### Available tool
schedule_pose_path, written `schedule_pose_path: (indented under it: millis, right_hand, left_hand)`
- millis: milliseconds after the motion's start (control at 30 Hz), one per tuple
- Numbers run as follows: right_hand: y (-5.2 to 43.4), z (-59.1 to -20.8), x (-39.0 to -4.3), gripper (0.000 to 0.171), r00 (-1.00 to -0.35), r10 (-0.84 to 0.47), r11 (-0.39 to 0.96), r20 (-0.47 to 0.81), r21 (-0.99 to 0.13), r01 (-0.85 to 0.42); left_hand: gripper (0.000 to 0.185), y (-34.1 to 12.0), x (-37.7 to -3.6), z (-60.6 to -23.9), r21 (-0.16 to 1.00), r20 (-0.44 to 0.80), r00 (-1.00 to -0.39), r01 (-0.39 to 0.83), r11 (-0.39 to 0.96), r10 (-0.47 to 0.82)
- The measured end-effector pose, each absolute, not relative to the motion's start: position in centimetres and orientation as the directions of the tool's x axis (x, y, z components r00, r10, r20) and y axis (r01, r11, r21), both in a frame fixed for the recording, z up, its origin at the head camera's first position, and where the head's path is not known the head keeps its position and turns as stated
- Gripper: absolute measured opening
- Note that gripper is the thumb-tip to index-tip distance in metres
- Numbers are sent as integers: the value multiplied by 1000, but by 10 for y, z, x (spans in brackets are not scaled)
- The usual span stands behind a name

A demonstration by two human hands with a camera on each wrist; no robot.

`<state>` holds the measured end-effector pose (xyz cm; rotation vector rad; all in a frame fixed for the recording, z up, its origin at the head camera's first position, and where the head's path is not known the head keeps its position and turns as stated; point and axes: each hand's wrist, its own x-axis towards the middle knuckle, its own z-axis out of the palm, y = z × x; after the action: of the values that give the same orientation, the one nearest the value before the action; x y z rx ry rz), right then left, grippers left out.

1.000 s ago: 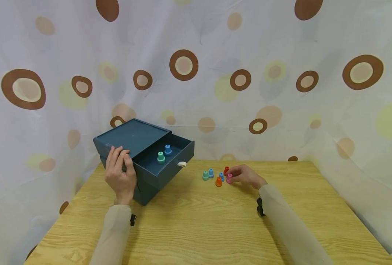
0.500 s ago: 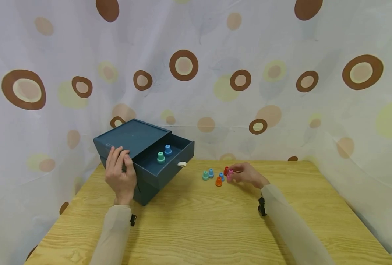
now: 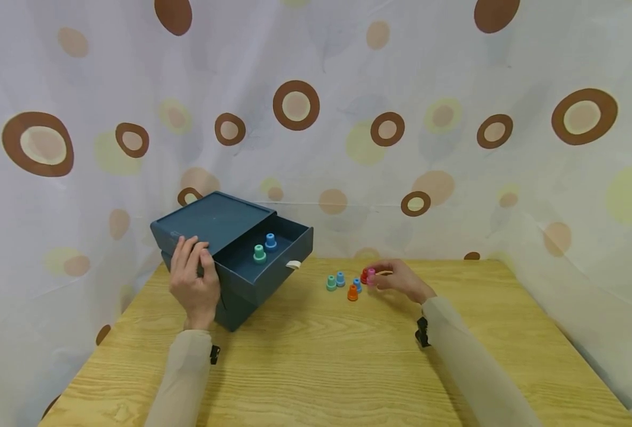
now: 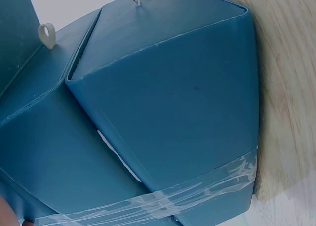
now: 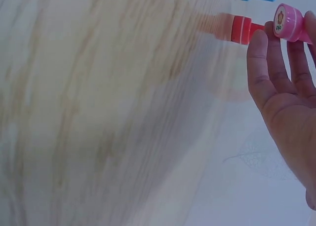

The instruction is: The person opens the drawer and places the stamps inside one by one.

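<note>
Fingers of the right hand (image 3: 398, 280) pinch a pink peg (image 3: 371, 276), a smooth plastic piece with a wide round base and a narrower neck, held just off the wood-grain desk (image 3: 348, 367); the right wrist view shows a small flower-like mark on its round end (image 5: 282, 19), too small to read. At the peg's 9 o'clock stands a red peg (image 3: 364, 276), just beside it, with a blue peg (image 3: 356, 284), an orange peg (image 3: 352, 292), a second blue peg (image 3: 340, 279) and a teal peg (image 3: 331, 283) clustered farther on toward 9 o'clock. The left hand (image 3: 193, 281) lies on the near corner of a matte dark-blue box (image 3: 209, 219), fingers loosely bent over its edge. Its upper drawer (image 3: 273, 270) stands pulled out, with a green peg (image 3: 259, 253) and a blue one (image 3: 270, 241) upright inside and a pale loop tab (image 3: 293, 264) on its front. Clear crinkled tape (image 4: 197, 194) wraps the box's lower edge. Spotted cloth (image 3: 348, 118) hangs behind.
</note>
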<state>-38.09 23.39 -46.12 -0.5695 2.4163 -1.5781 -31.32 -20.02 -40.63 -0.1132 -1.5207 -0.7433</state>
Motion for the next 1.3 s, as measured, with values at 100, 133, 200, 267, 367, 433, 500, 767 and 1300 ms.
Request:
schedule_pose_path:
  millis: [100,133,200,267,367,433,500,767,1300]
  right_hand:
    - [231,-459,-381,44,-907,-420,349,44,-914,-206]
    - [230,-459,-381,45,-909,-415,349,43,-915,-203]
    - [227,-456,-380,46,-910,-412,340,51,-918,-205]
    - [224,-454,-379,46,-905,-421,321,60,-923,-211]
    - [217,-447,-379,44,-899,-430,295,76,-930,-219]
    - [213,-443,-379,42,-899,-429,285,87,-931,-226]
    - [209,-439,-379,41,-900,-423,287,101,-928,-239]
    - [201,-434,-376,40,-912,-395,275,109,-933,-231]
    - [184,-424,-374,49,-932,-340,269,122,-938,-221]
  left_hand:
    - [38,-201,-313,-406,379,921,-122,503,777,-370]
    - [37,-201,-313,-406,381,920,-126,502,777,-370]
    - [37,-201,-312,-406,387,919,-133,499,776,-372]
    - [36,-200,-312,-406,390,917,-139,497,775,-373]
    - [35,-201,-312,-406,389,917,-132,501,773,-375]
    - [35,-201,-312,-405,387,918,-127,502,773,-377]
    - [35,-201,-312,-405,385,918,-126,501,775,-375]
    - [36,-201,-313,-405,381,920,-123,496,780,-371]
    - [34,-199,-314,-406,391,916,-128,497,775,-380]
